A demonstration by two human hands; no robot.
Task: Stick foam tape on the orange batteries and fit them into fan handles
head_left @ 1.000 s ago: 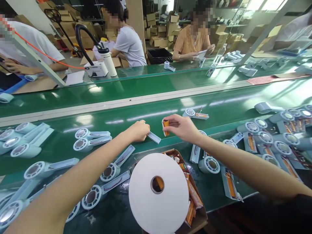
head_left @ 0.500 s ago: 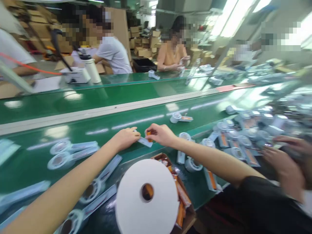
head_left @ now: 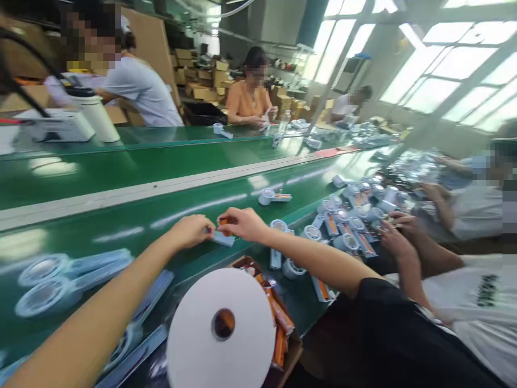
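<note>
My left hand (head_left: 194,231) is closed around one end of a pale blue plastic handle piece (head_left: 223,239) over the green belt. Most of its fingers are turned away from view. Beside it, my right hand (head_left: 245,223) pinches a small orange piece (head_left: 224,227) just above the free end of the handle piece. Whether the orange piece touches it, I cannot tell. Below my hands stands a large white roll (head_left: 189,334) with a round hole. Behind the roll is a cardboard box (head_left: 294,353) with orange wrapped packets (head_left: 280,312) in it.
Pale blue round-headed parts with handles (head_left: 44,296) lie at the left. Several more (head_left: 355,223) are heaped at the right, by a co-worker's hands (head_left: 398,234). One part (head_left: 266,196) sits farther up the green belt (head_left: 186,199). People sit across the belt.
The view has swung to the right, so things appear farther left. My left fingers have curled in more around the handle piece. My right hand still pinches the orange piece.
</note>
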